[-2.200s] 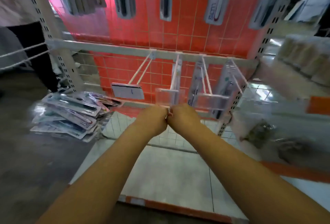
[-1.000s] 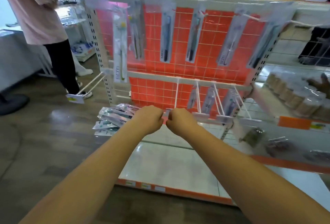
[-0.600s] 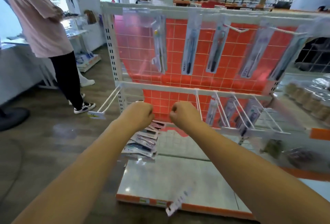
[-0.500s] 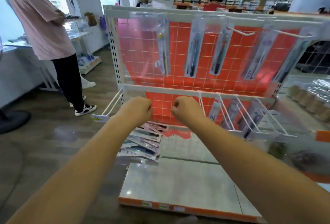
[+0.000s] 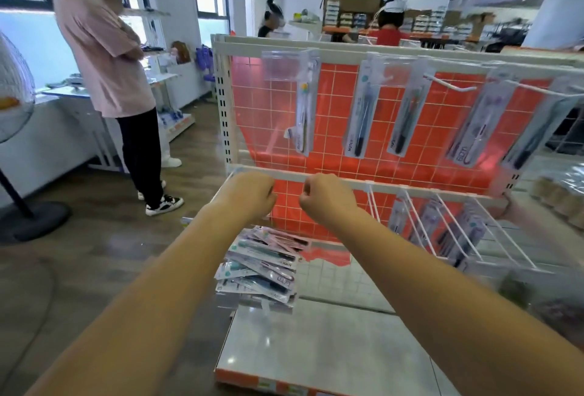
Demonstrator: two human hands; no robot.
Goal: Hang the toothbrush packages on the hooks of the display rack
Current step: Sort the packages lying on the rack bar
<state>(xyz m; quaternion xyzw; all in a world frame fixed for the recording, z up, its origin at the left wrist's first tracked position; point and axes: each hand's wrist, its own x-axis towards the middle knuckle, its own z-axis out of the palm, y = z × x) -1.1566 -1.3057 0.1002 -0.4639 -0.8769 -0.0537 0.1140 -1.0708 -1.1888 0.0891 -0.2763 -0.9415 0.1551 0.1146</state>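
From the head view, several toothbrush packages (image 5: 363, 111) already hang on the display rack (image 5: 347, 54), while a pile of packages (image 5: 262, 266) waits on the base shelf (image 5: 316, 348). By my judgement, much remains. The left hand (image 5: 252, 193) and right hand (image 5: 325, 196) hover before the lower bar (image 5: 410, 188), fingers curled, apparently holding nothing.
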